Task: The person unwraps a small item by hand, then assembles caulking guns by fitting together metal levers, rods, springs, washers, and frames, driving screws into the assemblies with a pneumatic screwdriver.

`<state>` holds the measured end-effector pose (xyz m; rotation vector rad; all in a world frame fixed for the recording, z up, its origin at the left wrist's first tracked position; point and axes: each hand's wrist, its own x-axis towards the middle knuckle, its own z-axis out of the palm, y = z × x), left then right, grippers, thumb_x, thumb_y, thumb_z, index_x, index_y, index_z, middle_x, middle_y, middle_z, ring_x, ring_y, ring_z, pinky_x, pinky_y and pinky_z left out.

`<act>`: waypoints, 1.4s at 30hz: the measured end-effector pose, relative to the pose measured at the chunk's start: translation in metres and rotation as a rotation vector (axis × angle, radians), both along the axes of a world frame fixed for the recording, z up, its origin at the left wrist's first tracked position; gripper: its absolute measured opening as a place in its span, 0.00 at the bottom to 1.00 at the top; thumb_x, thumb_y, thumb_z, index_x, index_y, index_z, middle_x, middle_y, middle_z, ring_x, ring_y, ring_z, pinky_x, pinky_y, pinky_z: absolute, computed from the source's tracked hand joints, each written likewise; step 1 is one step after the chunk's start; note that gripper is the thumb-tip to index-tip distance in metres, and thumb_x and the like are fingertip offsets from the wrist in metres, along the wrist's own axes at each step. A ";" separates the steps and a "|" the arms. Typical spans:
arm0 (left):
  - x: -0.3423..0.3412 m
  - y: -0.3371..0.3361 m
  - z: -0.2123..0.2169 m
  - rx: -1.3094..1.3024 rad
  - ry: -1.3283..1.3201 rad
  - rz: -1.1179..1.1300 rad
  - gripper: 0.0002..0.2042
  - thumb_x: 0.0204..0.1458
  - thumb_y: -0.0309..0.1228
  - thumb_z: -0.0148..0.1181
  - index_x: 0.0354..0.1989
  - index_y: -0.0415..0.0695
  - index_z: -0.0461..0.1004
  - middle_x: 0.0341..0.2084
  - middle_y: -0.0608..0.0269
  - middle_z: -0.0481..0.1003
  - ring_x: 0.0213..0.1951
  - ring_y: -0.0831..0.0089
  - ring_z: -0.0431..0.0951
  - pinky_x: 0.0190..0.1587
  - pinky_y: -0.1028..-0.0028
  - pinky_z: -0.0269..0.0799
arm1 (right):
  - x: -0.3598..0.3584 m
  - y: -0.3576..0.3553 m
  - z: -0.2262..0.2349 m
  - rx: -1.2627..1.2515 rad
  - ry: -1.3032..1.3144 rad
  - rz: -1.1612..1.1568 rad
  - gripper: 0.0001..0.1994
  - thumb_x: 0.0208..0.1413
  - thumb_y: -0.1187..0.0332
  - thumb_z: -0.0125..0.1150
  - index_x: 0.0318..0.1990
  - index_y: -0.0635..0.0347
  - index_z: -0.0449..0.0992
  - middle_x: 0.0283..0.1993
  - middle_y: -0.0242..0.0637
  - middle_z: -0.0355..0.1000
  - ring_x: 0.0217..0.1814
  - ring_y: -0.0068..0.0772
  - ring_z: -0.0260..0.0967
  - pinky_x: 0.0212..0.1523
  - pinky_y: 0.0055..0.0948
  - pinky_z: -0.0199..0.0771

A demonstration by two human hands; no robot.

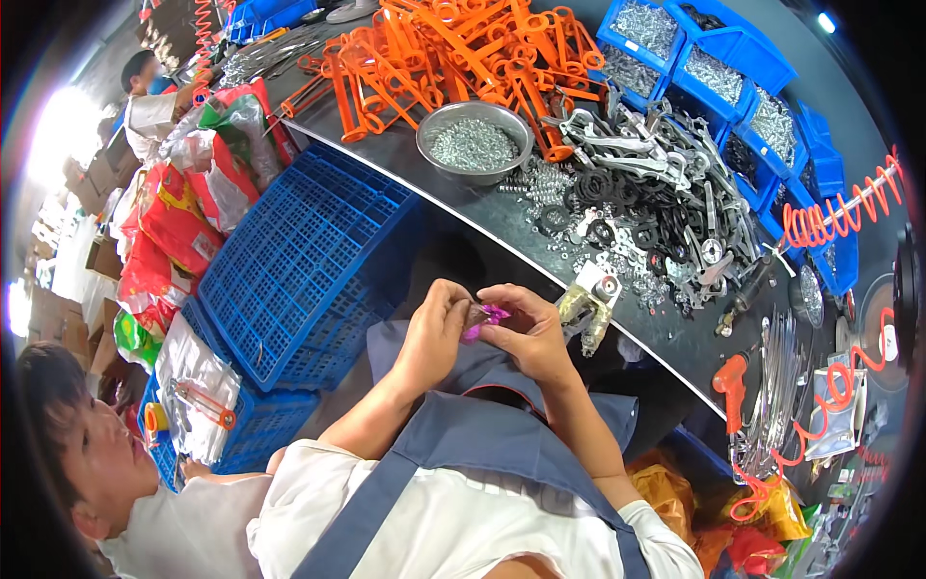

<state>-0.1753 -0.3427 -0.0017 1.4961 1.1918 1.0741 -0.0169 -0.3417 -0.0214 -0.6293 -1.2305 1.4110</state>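
Observation:
Above my lap, short of the table's edge, both my hands work on a small, crumpled-looking bright purple piece. I cannot make out its kind. My left hand pinches its left end, where a greyish-brown bit shows between thumb and fingers. From the other side, my right hand has its thumb and forefinger closed on the purple part. My fingertips hide much of the piece. Right of my right hand, at the table edge, sits a metal fixture wrapped in yellowish material.
The dark table bears orange handle-like parts, a metal bowl of small hardware, and a heap of grey and black parts. Blue bins stand behind. An orange air tool lies right. Blue crates and a person are left.

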 end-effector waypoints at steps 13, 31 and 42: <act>-0.011 0.005 0.008 -0.253 -0.514 -0.243 0.15 0.60 0.37 0.54 0.45 0.35 0.69 0.34 0.63 0.73 0.35 0.80 0.73 0.40 0.77 0.70 | 0.017 -0.002 0.004 -0.076 0.338 -0.071 0.13 0.50 0.81 0.62 0.44 0.63 0.75 0.44 0.37 0.70 0.45 0.28 0.71 0.42 0.25 0.76; -0.001 0.003 -0.001 -0.280 -0.596 -0.115 0.09 0.62 0.30 0.50 0.41 0.36 0.71 0.33 0.61 0.76 0.37 0.73 0.78 0.41 0.70 0.78 | 0.015 -0.017 0.009 -0.035 -0.009 -0.208 0.05 0.56 0.74 0.60 0.35 0.68 0.75 0.39 0.31 0.65 0.34 0.17 0.64 0.34 0.16 0.63; 0.010 -0.001 0.022 -0.373 -1.049 -0.391 0.08 0.62 0.30 0.49 0.40 0.37 0.68 0.35 0.55 0.75 0.35 0.71 0.76 0.42 0.67 0.74 | 0.014 -0.031 0.036 -0.241 0.230 -0.131 0.06 0.63 0.70 0.50 0.43 0.62 0.68 0.36 0.32 0.72 0.35 0.20 0.70 0.31 0.22 0.73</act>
